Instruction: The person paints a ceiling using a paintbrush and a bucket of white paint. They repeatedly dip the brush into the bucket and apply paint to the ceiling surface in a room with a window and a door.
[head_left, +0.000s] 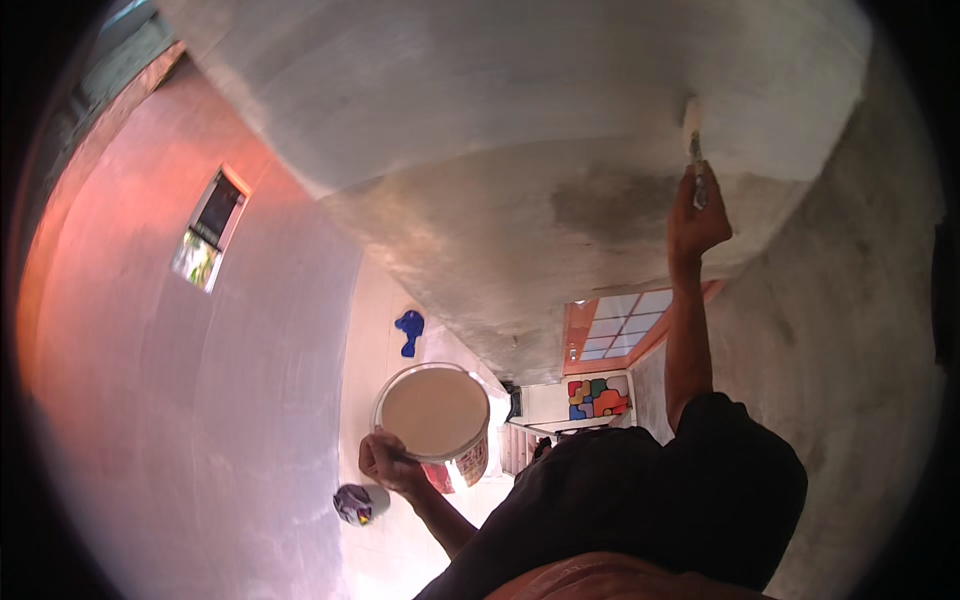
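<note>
My right hand (700,208) is raised high on the right, closed on the handle of a paintbrush (692,125), whose pale bristles touch or nearly touch the patchy grey wall (560,90), just above a darker stained area. My left hand (392,460) grips the near left rim of a bucket (432,408) filled almost to the top with smooth beige liquid; the bucket's lower side shows red. It is held out over the pale floor below.
A smaller container with crumpled stuff on top (360,503) and a blue item (410,332) lie on the floor. Steps or a ladder (520,445) show below me. A red-framed paned door (620,325), a colourful mat (598,398) and a small window (210,225) are farther off.
</note>
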